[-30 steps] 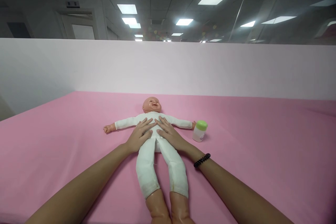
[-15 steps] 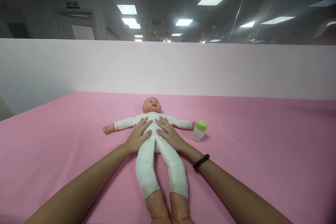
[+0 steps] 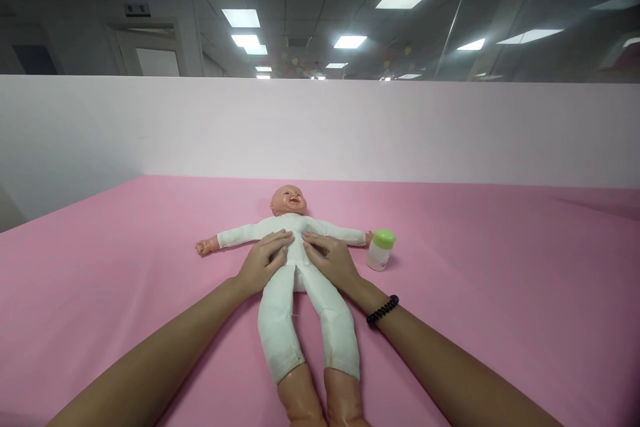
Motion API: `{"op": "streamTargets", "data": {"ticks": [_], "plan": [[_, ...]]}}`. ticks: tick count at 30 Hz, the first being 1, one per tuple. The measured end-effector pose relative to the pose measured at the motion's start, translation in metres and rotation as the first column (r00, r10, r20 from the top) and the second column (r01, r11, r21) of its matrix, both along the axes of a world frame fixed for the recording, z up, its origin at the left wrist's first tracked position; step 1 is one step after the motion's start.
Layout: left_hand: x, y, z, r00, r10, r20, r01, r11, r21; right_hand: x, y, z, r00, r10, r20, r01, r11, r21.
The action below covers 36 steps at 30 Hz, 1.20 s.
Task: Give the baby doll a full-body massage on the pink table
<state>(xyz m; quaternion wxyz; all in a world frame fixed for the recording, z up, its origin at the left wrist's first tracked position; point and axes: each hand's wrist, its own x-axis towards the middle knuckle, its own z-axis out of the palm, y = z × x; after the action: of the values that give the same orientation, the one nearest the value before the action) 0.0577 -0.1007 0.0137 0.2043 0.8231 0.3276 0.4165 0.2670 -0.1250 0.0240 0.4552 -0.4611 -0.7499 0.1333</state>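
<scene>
A baby doll (image 3: 297,250) with a white cloth body lies on its back, its head away from me and its arms stretched out. On one side of the doll's belly rests my left hand (image 3: 266,259), fingers close together and slightly bent, thumb apart. My right hand (image 3: 334,259) touches the other side, its fingers more curved, with a gap between thumb and index finger. Neither hand grips anything. A small clear bottle (image 3: 380,251) with a green cap stands by the doll's hand on the right.
The doll lies on a pink sheet (image 3: 475,280) with slight wrinkles. Behind it runs a low white wall (image 3: 350,130), with glass above it showing ceiling lights. A black coiled band (image 3: 383,311) circles my right wrist.
The fingers of both hands have drawn together and bent, sliding down from the doll's chest toward its belly. The doll and the bottle stay in place.
</scene>
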Motion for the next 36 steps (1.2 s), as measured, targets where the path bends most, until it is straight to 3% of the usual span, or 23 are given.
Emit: {"op": "streamTargets", "data": {"ticks": [3,6,9,14,20,23,26,31,36], "plan": [[-0.002,0.001,0.002,0.995,-0.075,-0.067,0.075,0.997,-0.003,0.002,0.005,-0.003,0.987,0.158,-0.006,-0.158,0.983,-0.096],[-0.004,0.001,0.006,0.981,-0.062,-0.181,0.054,0.997,-0.052,0.005,0.008,-0.004,0.978,0.205,0.037,-0.193,0.959,-0.209],[-0.004,0.002,0.005,0.977,-0.001,-0.214,-0.028,0.991,-0.132,0.006,0.011,-0.005,0.984,0.163,0.075,-0.135,0.948,-0.288],[-0.002,0.007,-0.004,0.978,0.153,-0.141,-0.186,0.947,-0.261,0.003,0.012,-0.005,0.992,0.014,0.123,0.032,0.932,-0.361],[0.0,0.0,0.0,0.941,0.336,-0.047,-0.339,0.932,-0.129,-0.003,-0.007,0.013,0.935,-0.225,0.272,0.283,0.939,-0.195],[0.0,-0.002,0.001,0.965,0.258,0.045,-0.256,0.966,-0.041,-0.006,-0.009,0.014,0.957,-0.19,0.22,0.212,0.974,-0.081],[0.001,0.001,0.0,0.995,0.07,0.069,-0.071,0.997,0.004,-0.006,-0.003,0.007,0.996,-0.01,0.09,0.011,1.0,-0.006],[-0.002,0.007,0.003,0.989,-0.094,-0.113,0.087,0.994,-0.066,-0.001,0.004,0.002,0.977,0.213,0.005,-0.21,0.966,-0.151],[-0.005,0.01,0.003,0.972,-0.042,-0.23,0.009,0.99,-0.142,0.005,0.01,0.0,0.978,0.176,0.108,-0.134,0.939,-0.316]]}}
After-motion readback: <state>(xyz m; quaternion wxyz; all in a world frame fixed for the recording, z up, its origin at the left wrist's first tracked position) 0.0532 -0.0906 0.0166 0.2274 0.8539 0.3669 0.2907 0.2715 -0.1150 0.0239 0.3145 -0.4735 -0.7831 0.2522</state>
